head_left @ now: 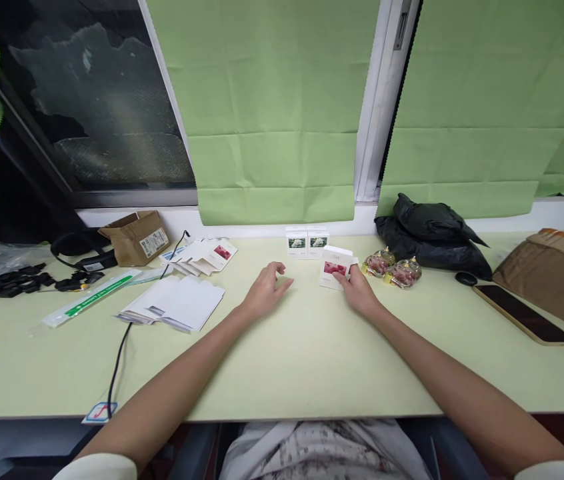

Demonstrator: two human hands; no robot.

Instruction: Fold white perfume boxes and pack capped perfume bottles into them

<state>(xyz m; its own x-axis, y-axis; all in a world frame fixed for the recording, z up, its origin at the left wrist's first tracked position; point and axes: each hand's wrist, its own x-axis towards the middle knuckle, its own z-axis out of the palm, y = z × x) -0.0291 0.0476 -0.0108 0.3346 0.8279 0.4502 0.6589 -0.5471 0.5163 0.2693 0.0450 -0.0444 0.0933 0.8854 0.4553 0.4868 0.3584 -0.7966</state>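
My right hand (359, 291) grips a small white box (331, 276) with a pink flower picture on its front, the thumb across the picture. The box stands upright at the table's middle. To its left, my left hand (263, 291) hovers over or rests on the tabletop, fingers curved and thumb apart, holding nothing. Behind them, two white boxes with white flower pictures, a left one (297, 245) and a right one (319, 245), stand side by side. Just right of my right hand sit two round clear ornaments with gold caps and pink contents, one (380, 263) behind the other (404, 273).
Flat white cartons (189, 303) and more printed cartons (209, 255) lie at left, near a green-and-white packet (92, 297) and an open brown box (137, 239). A black cable (121, 347) crosses there. At right are black bags (427, 233), a phone (522, 313) and a brown parcel (552, 280).
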